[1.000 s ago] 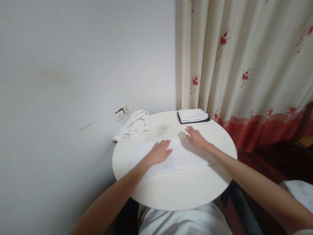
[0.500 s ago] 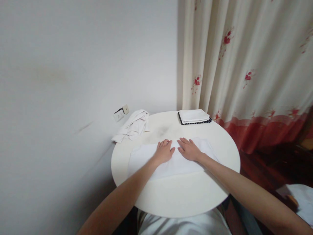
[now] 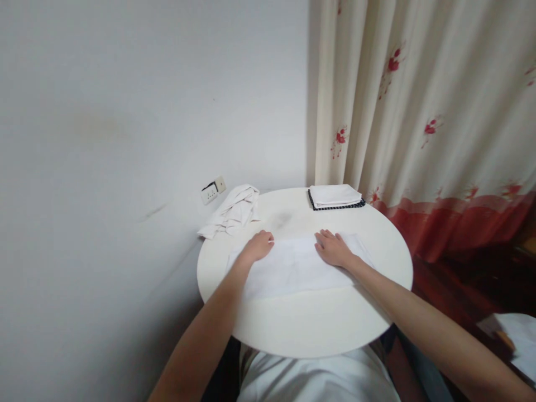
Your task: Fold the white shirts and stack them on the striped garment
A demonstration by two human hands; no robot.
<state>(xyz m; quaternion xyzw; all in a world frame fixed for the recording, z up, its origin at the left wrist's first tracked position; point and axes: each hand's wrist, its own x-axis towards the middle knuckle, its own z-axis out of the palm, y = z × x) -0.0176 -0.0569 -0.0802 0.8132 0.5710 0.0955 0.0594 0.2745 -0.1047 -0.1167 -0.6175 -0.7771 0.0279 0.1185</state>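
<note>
A white cloth [image 3: 293, 271] lies spread as a wide, low rectangle across the round white table [image 3: 301, 329]. My left hand [image 3: 258, 245] is at the cloth's far edge, left of the middle. Its fingers are bent and drawn together, with a sliver of white showing between finger and thumb; the fingertips are partly hidden. On the right part of the same cloth, my right hand [image 3: 331, 248] rests flat, palm down and fingers stretched out. Faint creases run over the cloth between the hands.
A crumpled off-white cloth [image 3: 234, 212] hangs over the table's back left edge, by a wall socket [image 3: 209, 193]. Folded white fabric [image 3: 335, 194] with a dark patterned edge beneath lies at the back right. A flowered curtain [image 3: 377, 111] hangs behind; white material [image 3: 519, 338] is at lower right.
My left hand has slid left along the far edge, and its fingers have drawn in. My right hand has shifted slightly right and stays flat. The hands are farther apart; the view has shifted slightly.
</note>
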